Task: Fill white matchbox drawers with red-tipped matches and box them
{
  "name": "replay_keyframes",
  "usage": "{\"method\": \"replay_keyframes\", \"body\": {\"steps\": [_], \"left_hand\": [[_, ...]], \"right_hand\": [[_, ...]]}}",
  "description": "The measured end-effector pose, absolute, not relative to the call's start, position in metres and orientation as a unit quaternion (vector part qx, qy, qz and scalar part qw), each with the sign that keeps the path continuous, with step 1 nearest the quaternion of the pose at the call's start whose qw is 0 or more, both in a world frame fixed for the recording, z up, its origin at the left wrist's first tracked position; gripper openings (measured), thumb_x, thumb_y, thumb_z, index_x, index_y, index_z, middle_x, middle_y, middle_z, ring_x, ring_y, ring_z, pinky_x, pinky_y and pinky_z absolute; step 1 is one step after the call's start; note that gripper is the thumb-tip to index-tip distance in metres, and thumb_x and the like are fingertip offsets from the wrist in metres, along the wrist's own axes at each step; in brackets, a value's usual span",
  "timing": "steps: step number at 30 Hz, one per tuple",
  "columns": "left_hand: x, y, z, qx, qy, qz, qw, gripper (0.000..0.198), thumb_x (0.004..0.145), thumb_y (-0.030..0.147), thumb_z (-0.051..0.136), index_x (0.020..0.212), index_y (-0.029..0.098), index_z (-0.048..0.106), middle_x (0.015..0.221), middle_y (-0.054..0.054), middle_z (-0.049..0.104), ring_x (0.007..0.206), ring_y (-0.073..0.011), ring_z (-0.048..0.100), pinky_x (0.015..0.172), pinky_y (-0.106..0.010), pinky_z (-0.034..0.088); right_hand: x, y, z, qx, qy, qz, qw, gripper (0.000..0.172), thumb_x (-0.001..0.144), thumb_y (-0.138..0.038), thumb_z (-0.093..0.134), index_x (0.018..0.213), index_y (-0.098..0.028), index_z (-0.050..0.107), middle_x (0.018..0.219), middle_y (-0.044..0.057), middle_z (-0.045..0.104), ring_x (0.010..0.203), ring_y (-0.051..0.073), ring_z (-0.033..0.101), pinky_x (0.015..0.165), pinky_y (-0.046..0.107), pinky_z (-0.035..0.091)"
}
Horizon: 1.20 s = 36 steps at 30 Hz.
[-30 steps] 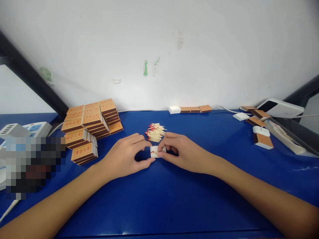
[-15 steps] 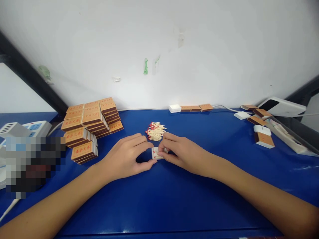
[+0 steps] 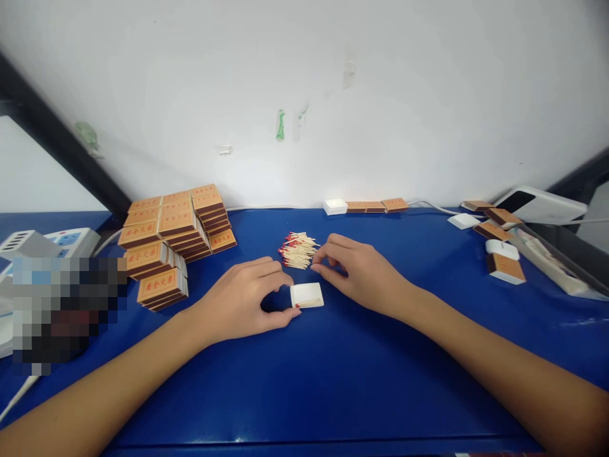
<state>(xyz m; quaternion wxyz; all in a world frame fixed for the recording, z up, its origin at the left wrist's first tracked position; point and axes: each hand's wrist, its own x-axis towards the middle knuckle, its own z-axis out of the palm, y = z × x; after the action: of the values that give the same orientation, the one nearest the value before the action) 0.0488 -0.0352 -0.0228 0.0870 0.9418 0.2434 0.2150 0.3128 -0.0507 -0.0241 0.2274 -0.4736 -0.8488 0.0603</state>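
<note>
A small white matchbox tray lies on the blue table, with a match or more along its near side. My left hand holds the tray's left end between thumb and fingers. Just behind the tray is a pile of red-tipped matches. My right hand is at the right edge of this pile, its thumb and index finger pinched together; whatever is between the fingertips is too small to make out.
Stacked orange matchboxes stand at the left, near a white power strip and a pixelated area. White trays and matchboxes line the wall. At the right are more matchboxes, a white mouse-like object and a white device.
My right hand has left the tray and moved back and to the right, to the pile's edge. More of the tray's inside shows. My left hand stays at the tray.
</note>
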Motion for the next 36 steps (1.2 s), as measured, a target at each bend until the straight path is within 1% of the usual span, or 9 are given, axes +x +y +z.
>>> {"method": "replay_keyframes", "body": {"steps": [3,9,12,16,22,25,29,34,36], "left_hand": [[0.048,-0.035,-0.023,0.941,0.248,0.212,0.095,0.024,0.095,0.039,0.074,0.105,0.018,0.073,0.084,-0.002,0.065,0.08,-0.0185,0.061,0.069,-0.032,0.047],[0.047,-0.037,-0.023,0.942,0.248,0.208,0.093,0.024,0.096,0.041,0.073,0.104,0.018,0.073,0.084,-0.002,0.064,0.08,-0.0183,0.06,0.069,-0.031,0.046],[0.048,-0.036,-0.024,0.942,0.249,0.209,0.088,0.024,0.096,0.041,0.073,0.104,0.018,0.073,0.084,-0.002,0.065,0.08,-0.0184,0.061,0.07,-0.031,0.046],[0.047,-0.035,-0.025,0.942,0.253,0.205,0.084,0.024,0.095,0.041,0.073,0.104,0.019,0.074,0.084,-0.002,0.064,0.081,-0.0184,0.061,0.069,-0.031,0.045],[0.047,-0.036,-0.022,0.94,0.258,0.208,0.085,0.024,0.095,0.041,0.073,0.104,0.018,0.074,0.084,-0.002,0.065,0.08,-0.0181,0.061,0.069,-0.032,0.047],[0.048,-0.035,-0.021,0.937,0.261,0.218,0.075,0.023,0.095,0.039,0.074,0.102,0.018,0.074,0.083,-0.002,0.065,0.08,-0.0181,0.061,0.068,-0.031,0.047],[0.048,-0.033,-0.022,0.928,0.283,0.234,0.064,0.023,0.091,0.037,0.077,0.102,0.017,0.073,0.086,-0.002,0.068,0.081,-0.0183,0.063,0.068,-0.032,0.048],[0.047,-0.033,-0.024,0.923,0.306,0.225,0.069,0.024,0.09,0.038,0.078,0.103,0.018,0.074,0.088,-0.002,0.069,0.082,-0.0186,0.065,0.068,-0.032,0.049],[0.047,-0.033,-0.024,0.922,0.309,0.221,0.072,0.024,0.09,0.039,0.078,0.102,0.019,0.074,0.088,-0.002,0.069,0.082,-0.0185,0.065,0.068,-0.031,0.048]], "right_hand": [[0.316,-0.045,-0.028,-0.503,-0.836,0.065,0.208,0.008,0.101,-0.025,0.066,0.103,-0.02,0.071,0.094,0.002,0.061,0.07,0.014,0.055,0.065,0.029,0.041],[0.326,-0.035,-0.032,-0.532,-0.821,0.046,0.205,0.012,0.102,-0.027,0.063,0.11,-0.02,0.068,0.101,0.004,0.062,0.075,0.016,0.057,0.069,0.031,0.043],[0.334,-0.029,-0.036,-0.531,-0.821,0.067,0.197,0.011,0.103,-0.029,0.062,0.107,-0.021,0.068,0.1,0.004,0.06,0.076,0.016,0.058,0.07,0.031,0.043],[0.338,-0.025,-0.037,-0.526,-0.828,0.087,0.175,0.013,0.106,-0.029,0.056,0.103,-0.021,0.065,0.1,0.004,0.061,0.075,0.017,0.057,0.07,0.031,0.042],[0.34,-0.029,-0.025,-0.553,-0.819,0.094,0.12,0.014,0.108,-0.027,0.049,0.105,-0.021,0.061,0.109,0.007,0.063,0.081,0.02,0.06,0.073,0.032,0.043],[0.342,-0.03,-0.018,-0.552,-0.818,0.102,0.121,0.015,0.109,-0.028,0.046,0.105,-0.021,0.059,0.111,0.007,0.063,0.085,0.021,0.061,0.075,0.033,0.043],[0.342,-0.034,-0.011,-0.543,-0.823,0.115,0.123,0.019,0.109,-0.031,0.043,0.104,-0.021,0.058,0.11,0.008,0.062,0.084,0.021,0.061,0.075,0.034,0.044],[0.341,-0.04,-0.007,-0.519,-0.836,0.145,0.103,0.021,0.109,-0.028,0.038,0.1,-0.021,0.056,0.111,0.008,0.061,0.083,0.019,0.06,0.075,0.034,0.044],[0.341,-0.042,-0.006,-0.51,-0.838,0.162,0.106,0.023,0.11,-0.032,0.038,0.1,-0.022,0.057,0.111,0.007,0.062,0.083,0.019,0.059,0.076,0.035,0.044]]}}
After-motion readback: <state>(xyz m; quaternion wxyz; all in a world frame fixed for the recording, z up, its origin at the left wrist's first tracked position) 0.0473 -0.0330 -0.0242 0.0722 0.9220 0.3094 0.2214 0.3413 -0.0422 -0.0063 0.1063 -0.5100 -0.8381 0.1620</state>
